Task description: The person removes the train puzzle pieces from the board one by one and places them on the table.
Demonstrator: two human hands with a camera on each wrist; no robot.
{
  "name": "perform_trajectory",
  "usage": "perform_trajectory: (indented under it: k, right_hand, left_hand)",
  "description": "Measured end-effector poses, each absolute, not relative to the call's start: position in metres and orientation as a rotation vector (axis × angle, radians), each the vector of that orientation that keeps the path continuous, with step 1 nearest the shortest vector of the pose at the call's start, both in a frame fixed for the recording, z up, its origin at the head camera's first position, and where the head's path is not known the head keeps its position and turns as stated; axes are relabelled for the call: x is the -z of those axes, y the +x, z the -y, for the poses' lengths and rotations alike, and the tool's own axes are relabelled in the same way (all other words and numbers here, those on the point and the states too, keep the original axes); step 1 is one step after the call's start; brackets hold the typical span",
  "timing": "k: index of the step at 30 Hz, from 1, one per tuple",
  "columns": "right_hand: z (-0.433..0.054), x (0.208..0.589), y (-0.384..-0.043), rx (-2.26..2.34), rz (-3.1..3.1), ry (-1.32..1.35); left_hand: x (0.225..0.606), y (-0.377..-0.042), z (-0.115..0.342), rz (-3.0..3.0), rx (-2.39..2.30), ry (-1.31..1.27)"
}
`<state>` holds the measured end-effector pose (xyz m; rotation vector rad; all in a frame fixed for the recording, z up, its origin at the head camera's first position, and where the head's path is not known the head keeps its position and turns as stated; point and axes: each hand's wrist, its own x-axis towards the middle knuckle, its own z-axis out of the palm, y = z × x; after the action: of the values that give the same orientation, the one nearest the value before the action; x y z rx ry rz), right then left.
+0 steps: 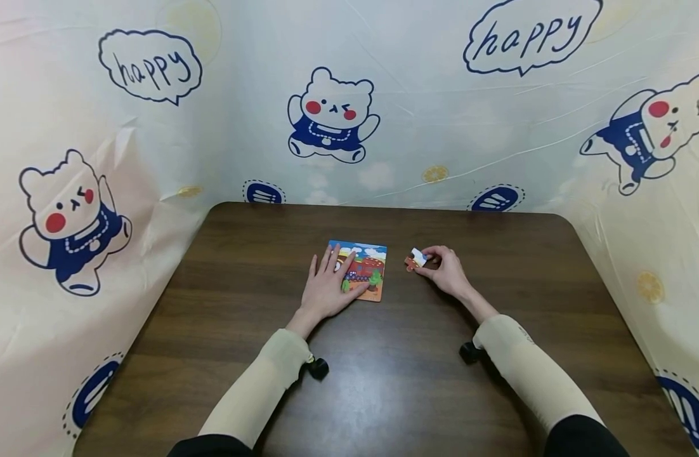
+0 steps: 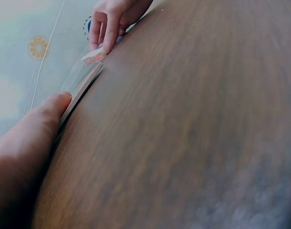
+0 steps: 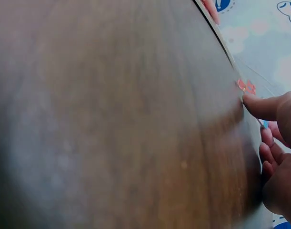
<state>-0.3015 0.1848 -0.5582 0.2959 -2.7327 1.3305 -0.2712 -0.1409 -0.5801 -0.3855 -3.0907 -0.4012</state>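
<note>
A small jigsaw puzzle [image 1: 374,260] with a blue sky, red shapes and green plants lies flat on the brown table. My left hand [image 1: 326,289] rests on its left part with fingers spread, covering some of the picture. To the right of the puzzle, my right hand [image 1: 445,273] pinches a jigsaw piece [image 1: 417,258] between thumb and fingers, apart from the puzzle. White, blue and reddish-brown show on that piece. In the right wrist view, the piece's red end [image 3: 246,86] sticks out past the thumb. From the left wrist, the puzzle's edge [image 2: 83,90] appears thin beside the thumb.
The wood-grain table [image 1: 384,368] stretches around both hands. A pale cloth [image 1: 235,127] printed with bears and the word "happy" hangs behind the table and along its sides. A small black device [image 1: 318,369] sits at the left wrist, another [image 1: 470,353] at the right.
</note>
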Motion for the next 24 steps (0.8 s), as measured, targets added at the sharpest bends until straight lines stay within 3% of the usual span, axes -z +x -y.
perform_trajectory:
  k: [10,24]
  right_hand:
    - [-0.186,0.558,-0.301,-1.549,2.548,0.286]
    - [-0.197,0.542,-0.309,-1.819,2.498,-0.027]
  left_hand:
    - [0.580,-0.271,0.140,3.082,0.423,-0.384]
    - [0.577,-0.270,0.140,3.091,0.439,-0.378]
